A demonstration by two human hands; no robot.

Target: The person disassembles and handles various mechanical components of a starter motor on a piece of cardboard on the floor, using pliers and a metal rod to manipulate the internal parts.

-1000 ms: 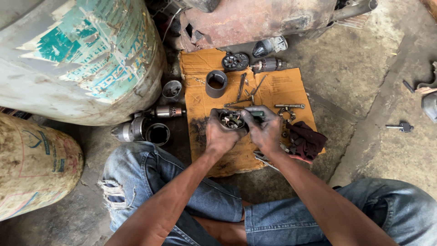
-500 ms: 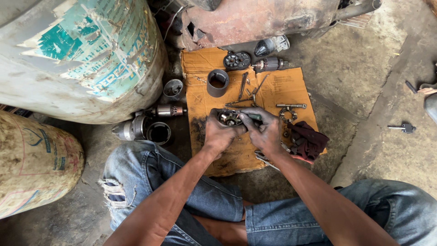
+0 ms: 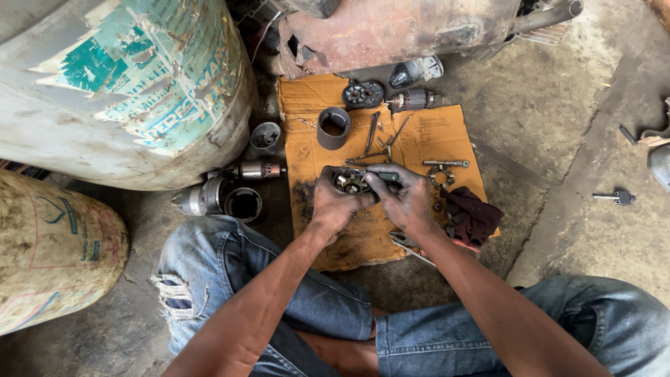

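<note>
A big weathered drum [image 3: 125, 84] with peeling teal paper fills the upper left, a sack [image 3: 49, 251] below it, and a rusty engine casing [image 3: 391, 31] sits along the top. Between them, a sheet of cardboard [image 3: 391, 139] lies on the concrete floor [image 3: 558, 139], apparently as a work mat that keeps small parts together and off the grit. On it: a short steel sleeve [image 3: 333, 128], open and empty as far as the view shows, an armature [image 3: 413, 100], a round brush plate [image 3: 363, 93], a dark red rag [image 3: 473, 215]. Off the mat, a second armature [image 3: 258, 169] and an empty cup-shaped housing [image 3: 243, 204]. Now the hands: the left hand [image 3: 335, 206] wraps around a small greasy motor part [image 3: 352, 180], steadying it over the mat, and the right hand [image 3: 408, 199] pinches its other end, fingers curled tight.
</note>
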